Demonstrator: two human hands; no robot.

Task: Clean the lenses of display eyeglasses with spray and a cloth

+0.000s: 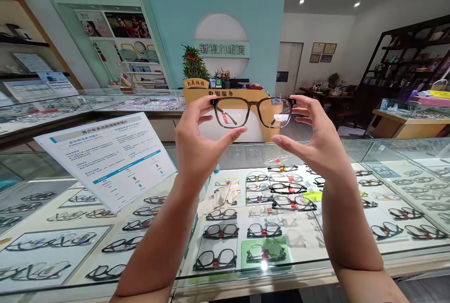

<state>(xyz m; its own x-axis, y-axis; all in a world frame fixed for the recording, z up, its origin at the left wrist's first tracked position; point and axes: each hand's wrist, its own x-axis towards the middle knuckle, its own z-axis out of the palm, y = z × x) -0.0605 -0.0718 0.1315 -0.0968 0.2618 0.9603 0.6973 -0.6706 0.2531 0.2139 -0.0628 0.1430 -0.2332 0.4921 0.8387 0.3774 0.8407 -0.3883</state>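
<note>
- Brown-framed glasses are held up level in the air at mid-picture, above the glass display counter and well clear of it, lenses square to the camera
- Left hand pinches the frame's left end: fingertips curl over the top corner, the thumb stretches under the left lens and meets its lower rim
- Right hand grips the frame's right end with fingertips on the top corner; its thumb points inward below the right lens, and whether it touches the rim cannot be told
- Both forearms rise from the bottom edge of the picture, one to each side of the frame
- A small red tag shows through the left lens; what it hangs from cannot be told
- Under the counter's glass, rows of display glasses lie in trays, each pair apart from the next
- A crumpled pale cloth lies in the case just behind the left forearm
- A tilted printed card stands on the counter to the left, near the left arm
- Behind the held frame stands a yellow cashier desk with a potted plant on it
- A dark shelf unit stands against the far right wall
</note>
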